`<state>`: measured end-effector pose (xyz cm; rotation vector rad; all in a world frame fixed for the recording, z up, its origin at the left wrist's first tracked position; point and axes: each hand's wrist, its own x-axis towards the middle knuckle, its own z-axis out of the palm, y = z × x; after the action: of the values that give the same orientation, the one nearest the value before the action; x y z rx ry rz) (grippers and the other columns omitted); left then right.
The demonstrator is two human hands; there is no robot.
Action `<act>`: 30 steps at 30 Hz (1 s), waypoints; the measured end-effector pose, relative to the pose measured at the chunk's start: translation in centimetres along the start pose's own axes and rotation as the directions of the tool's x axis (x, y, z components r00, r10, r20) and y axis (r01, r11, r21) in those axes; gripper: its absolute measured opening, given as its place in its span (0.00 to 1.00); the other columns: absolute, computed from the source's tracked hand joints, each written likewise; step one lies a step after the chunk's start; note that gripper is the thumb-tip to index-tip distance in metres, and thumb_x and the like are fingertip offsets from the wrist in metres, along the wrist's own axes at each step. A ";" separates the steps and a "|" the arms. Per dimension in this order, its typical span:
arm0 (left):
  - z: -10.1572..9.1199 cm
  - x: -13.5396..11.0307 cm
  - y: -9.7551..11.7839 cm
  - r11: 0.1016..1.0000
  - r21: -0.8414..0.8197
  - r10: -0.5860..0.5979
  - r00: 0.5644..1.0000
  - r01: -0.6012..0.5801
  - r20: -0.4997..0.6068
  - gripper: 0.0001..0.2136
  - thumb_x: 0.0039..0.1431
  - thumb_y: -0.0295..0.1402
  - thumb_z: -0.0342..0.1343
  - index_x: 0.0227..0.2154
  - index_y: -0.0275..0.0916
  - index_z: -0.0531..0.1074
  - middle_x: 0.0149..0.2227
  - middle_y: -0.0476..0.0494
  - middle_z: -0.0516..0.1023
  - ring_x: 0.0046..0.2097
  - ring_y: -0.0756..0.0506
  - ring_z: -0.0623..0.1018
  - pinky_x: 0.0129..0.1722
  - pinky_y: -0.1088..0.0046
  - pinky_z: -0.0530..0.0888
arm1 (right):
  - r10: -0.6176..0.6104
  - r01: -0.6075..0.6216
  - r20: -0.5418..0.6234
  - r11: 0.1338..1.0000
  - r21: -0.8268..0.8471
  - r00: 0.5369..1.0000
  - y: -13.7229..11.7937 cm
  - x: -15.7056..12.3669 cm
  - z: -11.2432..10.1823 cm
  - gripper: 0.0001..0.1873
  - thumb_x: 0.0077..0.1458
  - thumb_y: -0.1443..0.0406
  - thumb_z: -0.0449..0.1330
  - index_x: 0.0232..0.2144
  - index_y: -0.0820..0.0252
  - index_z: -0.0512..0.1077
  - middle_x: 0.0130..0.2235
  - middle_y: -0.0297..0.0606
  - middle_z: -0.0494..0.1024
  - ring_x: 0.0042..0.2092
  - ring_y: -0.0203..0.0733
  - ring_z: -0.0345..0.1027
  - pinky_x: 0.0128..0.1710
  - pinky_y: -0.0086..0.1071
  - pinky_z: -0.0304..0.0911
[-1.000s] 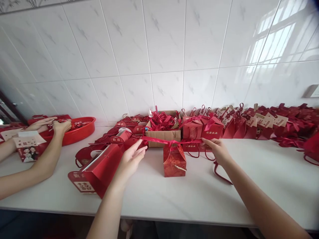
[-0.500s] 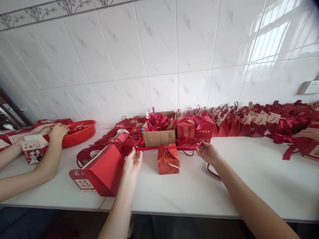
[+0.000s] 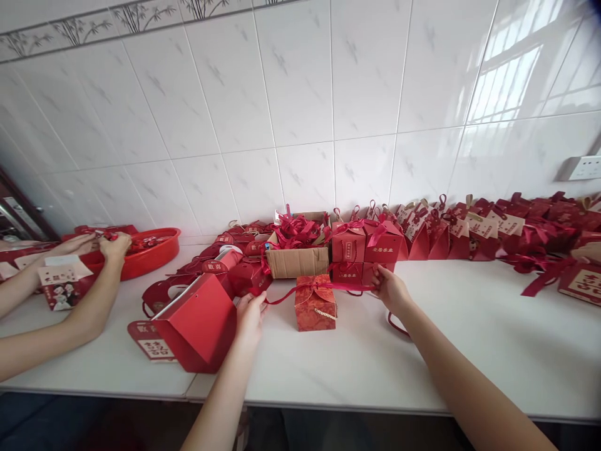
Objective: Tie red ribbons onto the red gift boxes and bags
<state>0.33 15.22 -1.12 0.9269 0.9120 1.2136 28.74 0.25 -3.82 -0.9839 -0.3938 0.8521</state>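
Note:
A small red patterned gift box [image 3: 315,310] with a twisted cord on its front stands upright on the table before me. Across its top runs a red ribbon [image 3: 287,294], crossed over at the middle of the lid. My left hand [image 3: 250,313] pinches the ribbon's left end, and that side sags in a curve. On the other side, my right hand [image 3: 390,289] grips the right end, which is drawn nearly straight. Close by my left hand sits a larger red box [image 3: 200,319], its top panel standing open.
Behind the gift box stands a cardboard box [image 3: 298,262] full of red ribbons. Finished-looking red boxes [image 3: 369,247] and bags line the wall to the right. At left, a co-worker's hands [image 3: 115,246] work over a red basin [image 3: 154,247]. Another tied box [image 3: 585,275] lies far right.
The left side of the ribbon has gone from taut to slack, with my left hand slightly lower. At left, the co-worker's hands have lifted a small red item from the basin.

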 end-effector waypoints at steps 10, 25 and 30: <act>5.4 -2.0 0.3 0.944 0.304 0.006 0.928 -0.128 0.372 0.15 0.42 0.26 0.65 0.35 0.40 0.72 0.42 0.43 0.76 0.49 0.41 0.74 0.47 0.70 0.69 | 0.035 0.008 0.285 0.989 -0.148 0.958 1.9 -4.1 4.8 0.27 0.42 0.50 0.69 0.22 0.57 0.55 0.16 0.20 0.50 0.18 0.26 0.42 0.18 0.24 0.39; 6.6 -3.2 -2.5 0.978 0.209 -0.127 0.791 -0.001 0.598 0.19 0.46 0.31 0.62 0.41 0.41 0.64 0.39 0.47 0.75 0.40 0.46 0.76 0.40 0.72 0.71 | 0.213 -0.135 0.199 0.929 -0.346 0.957 2.6 -4.6 5.3 0.27 0.46 0.43 0.61 0.21 0.57 0.57 0.15 0.21 0.52 0.16 0.24 0.37 0.14 0.24 0.31; 6.3 -3.5 -2.8 0.976 0.208 -0.178 0.766 0.059 0.617 0.18 0.46 0.32 0.62 0.39 0.42 0.62 0.34 0.49 0.74 0.36 0.46 0.76 0.36 0.71 0.71 | 0.237 -0.163 0.154 0.909 -0.385 0.959 2.7 -4.7 5.0 0.27 0.48 0.45 0.60 0.19 0.56 0.52 0.15 0.21 0.50 0.16 0.24 0.36 0.15 0.25 0.31</act>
<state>6.73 10.85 -1.28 1.2972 0.5158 0.6291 21.41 0.17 -3.16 -1.3093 -0.6484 1.0934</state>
